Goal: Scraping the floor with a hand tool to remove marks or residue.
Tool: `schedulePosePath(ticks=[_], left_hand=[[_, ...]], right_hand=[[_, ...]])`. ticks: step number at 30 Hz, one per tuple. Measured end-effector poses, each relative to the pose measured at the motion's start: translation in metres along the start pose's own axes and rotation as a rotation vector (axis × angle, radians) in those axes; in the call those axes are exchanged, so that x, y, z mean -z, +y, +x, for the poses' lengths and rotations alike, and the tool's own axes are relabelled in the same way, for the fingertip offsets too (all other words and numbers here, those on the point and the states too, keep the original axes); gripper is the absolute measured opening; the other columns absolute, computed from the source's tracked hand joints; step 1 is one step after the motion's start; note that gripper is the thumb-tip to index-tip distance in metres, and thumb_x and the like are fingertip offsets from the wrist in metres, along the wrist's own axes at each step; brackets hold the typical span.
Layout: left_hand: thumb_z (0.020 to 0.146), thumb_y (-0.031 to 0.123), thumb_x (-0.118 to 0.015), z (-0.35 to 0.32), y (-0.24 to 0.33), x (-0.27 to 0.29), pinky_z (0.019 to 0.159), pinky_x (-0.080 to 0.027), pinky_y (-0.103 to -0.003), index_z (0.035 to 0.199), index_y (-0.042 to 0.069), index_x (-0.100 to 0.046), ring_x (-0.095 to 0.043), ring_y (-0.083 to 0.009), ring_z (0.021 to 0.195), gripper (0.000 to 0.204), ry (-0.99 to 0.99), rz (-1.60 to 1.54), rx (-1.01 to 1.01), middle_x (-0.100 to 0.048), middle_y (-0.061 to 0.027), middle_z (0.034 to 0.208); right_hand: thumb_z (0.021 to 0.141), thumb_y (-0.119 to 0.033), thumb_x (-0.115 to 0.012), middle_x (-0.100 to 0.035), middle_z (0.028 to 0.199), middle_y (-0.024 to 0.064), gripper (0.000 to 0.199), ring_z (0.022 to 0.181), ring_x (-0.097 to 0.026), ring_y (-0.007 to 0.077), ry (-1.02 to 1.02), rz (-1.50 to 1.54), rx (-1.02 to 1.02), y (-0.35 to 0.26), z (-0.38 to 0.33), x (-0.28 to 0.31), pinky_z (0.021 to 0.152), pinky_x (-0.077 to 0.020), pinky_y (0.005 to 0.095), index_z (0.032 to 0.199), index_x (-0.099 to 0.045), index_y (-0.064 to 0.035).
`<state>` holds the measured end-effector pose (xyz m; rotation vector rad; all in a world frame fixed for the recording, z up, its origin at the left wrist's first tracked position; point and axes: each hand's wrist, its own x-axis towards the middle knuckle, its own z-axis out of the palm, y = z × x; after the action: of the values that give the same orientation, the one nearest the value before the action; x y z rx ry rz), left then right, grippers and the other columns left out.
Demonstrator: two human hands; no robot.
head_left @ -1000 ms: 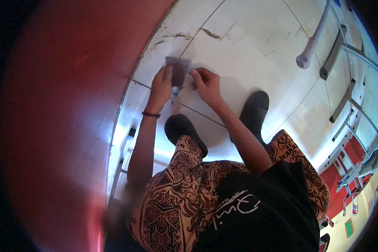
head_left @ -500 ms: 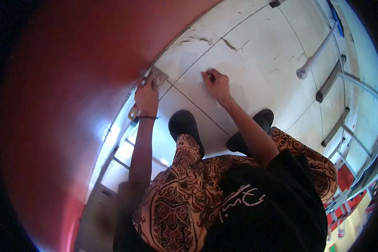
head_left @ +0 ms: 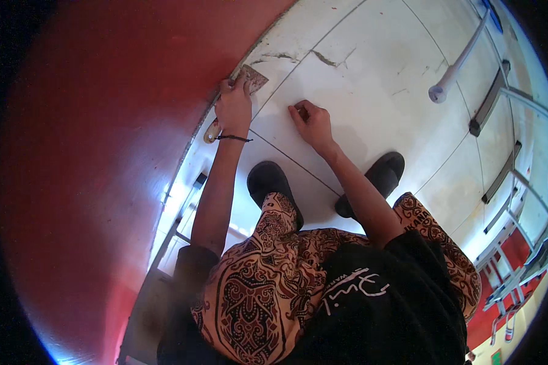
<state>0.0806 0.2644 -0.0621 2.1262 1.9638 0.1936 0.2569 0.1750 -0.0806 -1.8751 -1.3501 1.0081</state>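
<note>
- Step in hand, as judged: sanding or rubbing down the joint where the white floor (head_left: 371, 85) meets the red wall (head_left: 103, 152), upper centre of the frame.
- Left hand (head_left: 234, 109) lies at that joint, fingers pressed together and flat on a small grey-brown sheet (head_left: 254, 78), probably abrasive paper. The sheet's far corner juts out beyond the fingertips, touching the floor right at the wall edge.
- Right hand (head_left: 313, 121), just right of the left, rests on the floor with fingers curled in. Whether they pinch anything cannot be told; nothing shows in them.
- A dark band (head_left: 232, 139) circles the left wrist. Just beside it, toward the wall, lies a small pale object (head_left: 212, 131); its kind cannot be told.
- Defects noted: a crack (head_left: 326, 59) with chipped coating runs across the floor just above and right of the sheet, along with scuffs on the panels further right.
- Next move, as judged: calls for keeping the sheet flat under even pressure and working along the joint without scuffing the red paint; the right hand serves as a brace.
- Both black shoes (head_left: 274, 185) stand on the floor at centre, below the hands.
- A white pipe (head_left: 460, 58) and ladder rails (head_left: 499, 97) lie along the upper right edge.
- Packages, labels, signs: none legible. A small green patch (head_left: 497, 357) shows at the lower right edge, too small to identify.
</note>
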Motion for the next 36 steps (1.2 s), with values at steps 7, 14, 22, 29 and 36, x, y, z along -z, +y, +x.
schedulePosePath(ticks=[7, 14, 22, 29, 36], left_hand=[[0.091, 0.029, -0.053, 0.039, 0.046, -0.008, 0.074, -0.053, -0.045, 0.12, 0.022, -0.06, -0.062, -0.038, 0.088, 0.03, -0.087, 0.041, -0.088, -0.057, -0.0198, 0.103], [0.089, 0.029, -0.054, 0.06, 0.077, -0.006, 0.071, -0.053, -0.046, 0.123, 0.023, -0.056, -0.063, -0.0369, 0.087, 0.035, -0.127, -0.032, -0.269, -0.055, -0.019, 0.103], [0.087, 0.035, -0.057, 0.002, 0.01, 0.04, 0.083, -0.05, -0.045, 0.124, 0.021, -0.058, -0.059, -0.0375, 0.097, 0.039, -0.277, 0.151, -0.064, -0.054, -0.0211, 0.113], [0.089, 0.033, -0.054, 0.015, 0.034, -0.002, 0.067, -0.054, -0.046, 0.113, 0.015, -0.059, -0.063, -0.0388, 0.083, 0.031, -0.103, -0.014, -0.168, -0.053, -0.0209, 0.105], [0.088, 0.018, -0.051, 0.047, 0.124, 0.001, 0.058, -0.055, -0.043, 0.11, 0.01, -0.059, -0.065, -0.0352, 0.071, 0.025, -0.158, -0.148, -0.31, -0.052, -0.0195, 0.099]], right_hand=[[0.082, -0.02, -0.066, -0.059, 0.056, 0.0117, 0.019, 0.048, -0.058, 0.0227, 0.033, 0.024, 0.046, 0.007, 0.0, 0.001, 0.049, -0.0456, 0.0327, 0.079, -0.062, -0.0023], [0.082, -0.02, -0.066, -0.059, 0.057, 0.0145, 0.022, 0.054, -0.06, 0.0306, 0.032, 0.051, 0.062, 0.004, 0.0, 0.007, 0.052, -0.0478, 0.0385, 0.074, -0.06, -0.0012], [0.081, -0.023, -0.066, -0.061, 0.061, 0.0092, 0.02, 0.053, -0.06, 0.0275, 0.142, 0.031, 0.15, 0.009, -0.007, 0.001, 0.05, -0.0478, 0.0376, 0.072, -0.06, -0.0061], [0.08, -0.023, -0.066, -0.06, 0.06, 0.0048, 0.018, 0.05, -0.06, 0.0247, -0.006, -0.231, 0.35, 0.007, -0.015, -0.01, 0.047, -0.0475, 0.0366, 0.068, -0.059, -0.0109], [0.079, -0.022, -0.066, -0.061, 0.063, 0.0042, 0.015, 0.054, -0.061, 0.0233, 0.029, -0.333, 0.361, 0.001, -0.013, -0.006, 0.05, -0.0487, 0.0367, 0.071, -0.06, -0.0111]])
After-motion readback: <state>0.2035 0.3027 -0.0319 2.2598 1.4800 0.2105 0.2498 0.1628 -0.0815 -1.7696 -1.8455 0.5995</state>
